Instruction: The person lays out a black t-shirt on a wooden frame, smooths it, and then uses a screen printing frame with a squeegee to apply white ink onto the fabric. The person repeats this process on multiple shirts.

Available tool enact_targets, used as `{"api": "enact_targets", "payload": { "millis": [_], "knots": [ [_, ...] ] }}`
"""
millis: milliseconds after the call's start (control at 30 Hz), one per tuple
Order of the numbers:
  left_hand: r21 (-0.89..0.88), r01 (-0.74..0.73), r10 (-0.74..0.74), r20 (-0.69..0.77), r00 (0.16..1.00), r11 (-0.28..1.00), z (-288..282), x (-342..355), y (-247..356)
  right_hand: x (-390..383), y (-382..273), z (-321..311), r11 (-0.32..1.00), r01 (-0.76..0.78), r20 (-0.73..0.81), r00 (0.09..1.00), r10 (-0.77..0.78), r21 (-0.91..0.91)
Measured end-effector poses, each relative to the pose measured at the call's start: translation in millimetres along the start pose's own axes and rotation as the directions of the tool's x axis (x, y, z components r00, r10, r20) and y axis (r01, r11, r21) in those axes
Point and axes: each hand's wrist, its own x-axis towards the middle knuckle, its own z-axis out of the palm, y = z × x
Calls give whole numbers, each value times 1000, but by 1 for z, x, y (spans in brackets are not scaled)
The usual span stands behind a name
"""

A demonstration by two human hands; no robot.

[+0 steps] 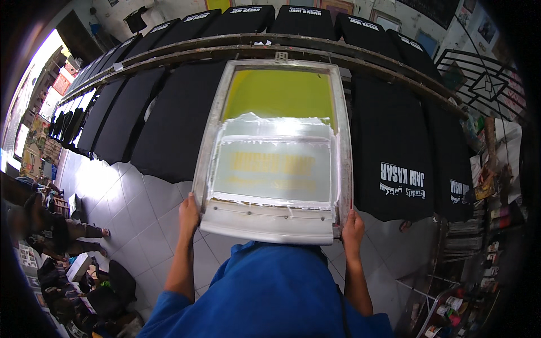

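A screen printing frame (pixel 345 141) is between my hands, its near end close to my body. Yellow-green emulsion covers the far part of its mesh, and white ink is smeared across the middle and along the edges of the pale printing area. My left hand (pixel 189 213) grips the frame's left side near its close corner. On the opposite side my right hand (pixel 353 226) is closed round the right edge. Beneath the frame's far part lies a shirt board, mostly hidden. A black shirt (pixel 389 129) with a white print lies just right of the frame; a plain black shirt (pixel 174 112) lies to its left.
Long rails (pixel 186 54) run behind the frame, with more printed black shirts (pixel 304 21) beyond them. At the lower left a person (pixel 56 225) is seated near a dark chair (pixel 115 287). A rack with ink tubs (pixel 451 307) stands at the lower right, above a tiled floor (pixel 143 197).
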Motion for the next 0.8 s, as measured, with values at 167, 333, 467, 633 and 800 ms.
{"api": "enact_targets", "payload": {
  "millis": [167,333,467,633,800],
  "knots": [
    [93,-34,25,96,995,995,19,26,21,14,23,10,999,-29,-86,996,28,-12],
    [91,-96,86,105,991,991,29,42,26,25,12,12,997,-59,-80,995,55,-53],
    [50,-102,96,101,990,994,36,51,26,35,23,17,999,-26,-129,991,20,-46],
    [84,-100,92,92,991,991,34,47,39,33,16,17,996,-80,-89,993,76,-43],
    [132,-121,107,113,988,984,37,53,35,31,14,15,994,-98,-103,990,92,-56]
  ]
}}
